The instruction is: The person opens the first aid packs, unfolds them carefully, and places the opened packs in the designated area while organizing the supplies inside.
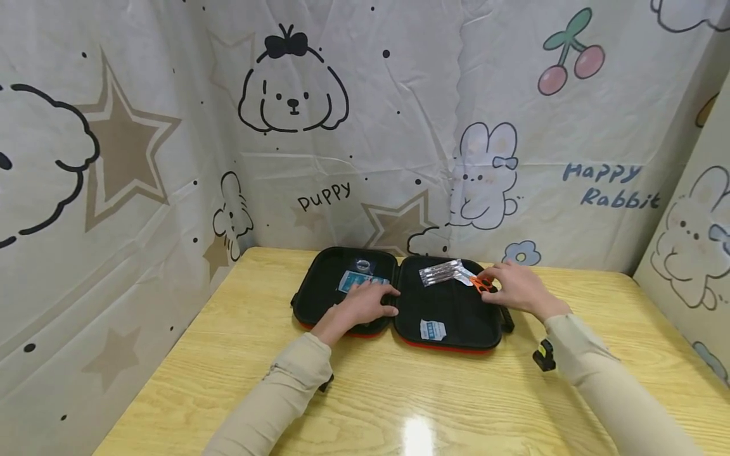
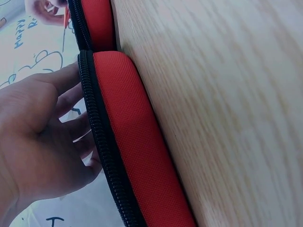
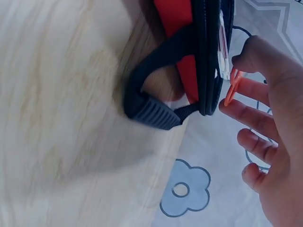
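Note:
An open black-lined case (image 1: 456, 316) with a red outer shell (image 2: 128, 118) lies on the table. Orange-handled scissors (image 1: 481, 284) are pinched between the thumb and fingers of my right hand (image 1: 518, 288), over the right half's outer edge; their blade end lies by silver packets (image 1: 438, 273). My left hand (image 1: 365, 303) is over the left half near the hinge, fingers loosely bent, and its fingertips are partly hidden behind the rim in the left wrist view. Beyond it lie a blue packet (image 1: 352, 280) and a small clear round item (image 1: 362, 265).
A white and blue packet (image 1: 432, 330) lies in the right half's front part. The case's black carry handle (image 3: 154, 111) sticks out on the right. A small black and yellow object (image 1: 544, 355) is beside the right sleeve. Printed cloth (image 1: 353, 126) hangs behind the wooden table (image 1: 365, 405).

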